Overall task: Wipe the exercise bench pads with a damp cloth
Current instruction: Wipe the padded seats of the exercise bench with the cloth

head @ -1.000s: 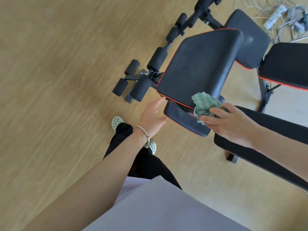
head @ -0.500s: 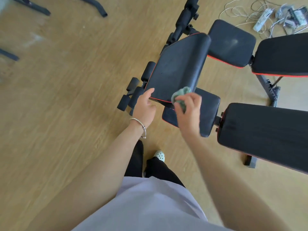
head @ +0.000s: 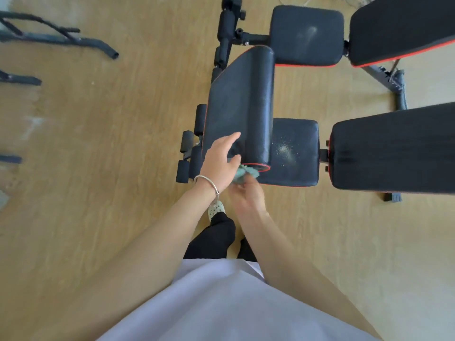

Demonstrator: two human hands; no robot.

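A pale wood-grain floor (head: 123, 143) fills the room, with dark metal bars (head: 56, 39) lying at its left edge and exercise benches standing to the right. Every pad is black with a thin red piping line along its edge. The tilted pad (head: 241, 102) stands steeply over the near seat pad (head: 295, 148), which carries a scatter of pale specks. Just right of that is the near long pad (head: 394, 148). Farther off, the far seat pad (head: 306, 35) shows a faint pale smear, and the far long pad (head: 403, 28) sits beside it. That makes five pads in view. Black foam rollers (head: 187, 141) cluster at the left foot of the near bench; their exact number is hard to tell. There is one cloth (head: 246, 171), green and crumpled, at the lower end of the tilted pad, between the two hands. The left hand (head: 218, 166) lies with fingers stretched out against the lower face of the tilted pad, and a silver bracelet (head: 213, 184) hangs on its wrist. The right hand (head: 248, 199), blurred, is just below with its fingers bunched around the cloth. One pale perforated shoe (head: 216, 209) shows on the floor beneath the left wrist.
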